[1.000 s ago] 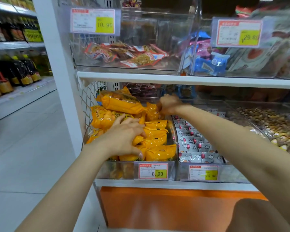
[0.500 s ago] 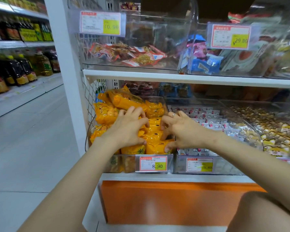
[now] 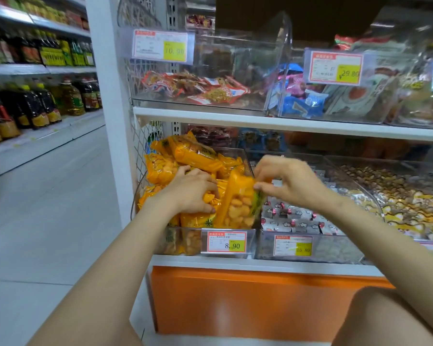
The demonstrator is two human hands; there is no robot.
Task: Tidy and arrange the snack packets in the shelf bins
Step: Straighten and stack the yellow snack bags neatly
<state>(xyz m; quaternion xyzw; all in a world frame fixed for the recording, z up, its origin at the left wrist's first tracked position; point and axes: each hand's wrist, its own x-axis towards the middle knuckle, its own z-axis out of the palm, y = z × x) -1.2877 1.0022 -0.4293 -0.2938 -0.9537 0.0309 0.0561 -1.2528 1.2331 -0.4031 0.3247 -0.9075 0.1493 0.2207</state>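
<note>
The left hand (image 3: 190, 192) lay palm-down on the heap of orange packets (image 3: 193, 156) in the clear bin (image 3: 233, 151) at the left end of the lower shelf. Its fingers were bent over the front of the heap and its thumb was curled in below, with crumpled orange wrapper caught between them. How many packets it had hold of was hidden under the palm.

The right hand (image 3: 285, 183) pinched the top right corner of an upright packet (image 3: 238, 208) between thumb and fingertips. The packet stood on end at the bin's right side, just above the price tag (image 3: 226, 242) reading 8.90. This hand was smeared by motion blur, so its fingers ran together and the packet's green edge was hard to make out.

The lower layers of orange packets showed only dimly through the bin's front wall. In the neighbouring bin (image 3: 335, 248) lay white packets (image 3: 295, 218), partly covered by the right wrist — its tag's price was too blurred to read. Behind both bins, under the upper shelf (image 3: 260, 119), darker packets sat in shadow and were indistinct. Both forearms ran out of view at the bottom edge.
</note>
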